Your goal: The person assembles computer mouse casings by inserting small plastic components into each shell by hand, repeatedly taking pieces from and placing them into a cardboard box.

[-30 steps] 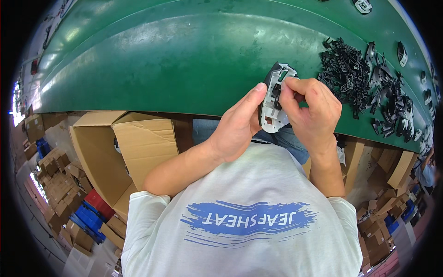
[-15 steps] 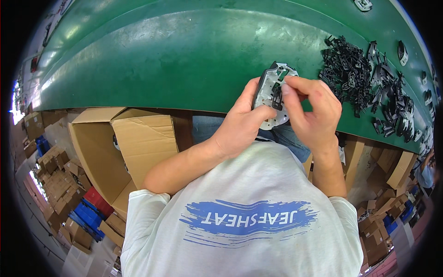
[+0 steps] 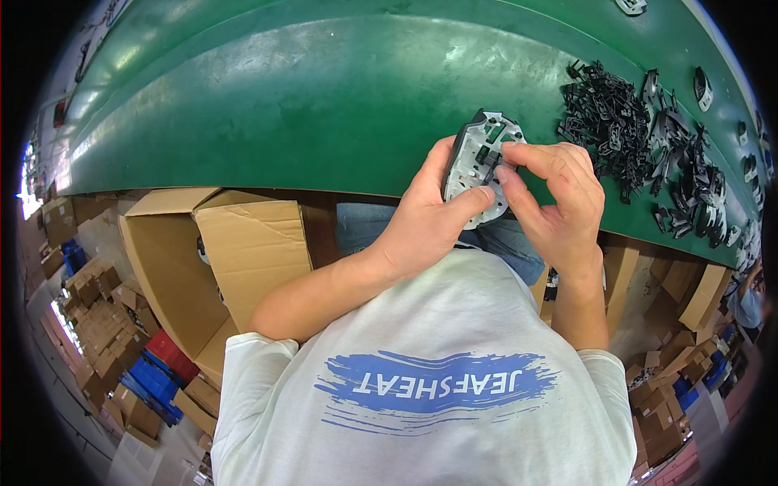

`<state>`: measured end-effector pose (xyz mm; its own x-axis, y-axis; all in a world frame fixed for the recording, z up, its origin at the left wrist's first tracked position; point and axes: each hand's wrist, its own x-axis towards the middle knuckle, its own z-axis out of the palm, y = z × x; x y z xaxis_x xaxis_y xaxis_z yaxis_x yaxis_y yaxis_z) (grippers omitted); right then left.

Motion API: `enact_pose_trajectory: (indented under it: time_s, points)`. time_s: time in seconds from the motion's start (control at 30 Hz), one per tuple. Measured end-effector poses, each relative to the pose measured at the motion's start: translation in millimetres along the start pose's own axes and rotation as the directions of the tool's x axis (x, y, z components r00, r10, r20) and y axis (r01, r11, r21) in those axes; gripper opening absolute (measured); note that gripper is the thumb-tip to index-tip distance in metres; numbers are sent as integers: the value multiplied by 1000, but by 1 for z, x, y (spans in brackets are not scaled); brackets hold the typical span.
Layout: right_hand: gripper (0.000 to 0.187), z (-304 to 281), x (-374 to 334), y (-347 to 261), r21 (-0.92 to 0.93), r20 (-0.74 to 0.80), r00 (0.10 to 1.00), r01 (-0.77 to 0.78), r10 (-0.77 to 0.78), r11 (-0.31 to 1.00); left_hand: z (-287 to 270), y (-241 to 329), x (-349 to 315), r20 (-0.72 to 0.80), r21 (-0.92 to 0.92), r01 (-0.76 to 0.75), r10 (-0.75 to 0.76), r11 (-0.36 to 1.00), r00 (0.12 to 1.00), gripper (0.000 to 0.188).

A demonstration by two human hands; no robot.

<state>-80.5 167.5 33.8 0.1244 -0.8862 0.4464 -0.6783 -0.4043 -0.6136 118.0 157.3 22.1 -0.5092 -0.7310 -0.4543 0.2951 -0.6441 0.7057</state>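
My left hand (image 3: 429,206) grips an oval plastic shell (image 3: 465,172), pale grey inside with a black outer rim. Its hollow, ribbed side faces up, and the thumb presses across the near part. Over the shell's right side, my right hand (image 3: 561,190) is closed in a pinch, thumb and forefinger at a small black plastic part (image 3: 492,159) lying in the hollow. The fingertips cover some of that part, so how it sits against the ribs is hard to make out. Both hands are just above the table's near edge.
On the green table (image 3: 324,105), a heap of black plastic parts (image 3: 608,117) lies to the right, with more black pieces (image 3: 689,170) beyond it. Further shells (image 3: 703,89) lie at the far right. An open cardboard box (image 3: 255,251) stands below the table edge on the left.
The black part has shifted in the hollow toward my right fingertips, showing more of the grey inside. My left thumb has slid further across the shell; my right hand has moved slightly.
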Motion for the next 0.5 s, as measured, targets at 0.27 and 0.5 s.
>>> enact_pose_trajectory:
  time_s: [0.27, 0.5]
  points:
    - [36, 1, -1, -6, -27, 6, 1000, -14, 14, 1000, -1, -3, -4, -53, 11, -3, 3, 1000, 999, 47]
    - [30, -8, -2, -11, -106, 12, 996, -91, 93, 990, 4, -7, -7, -76, 40, -55, 58, 998, 995, 40]
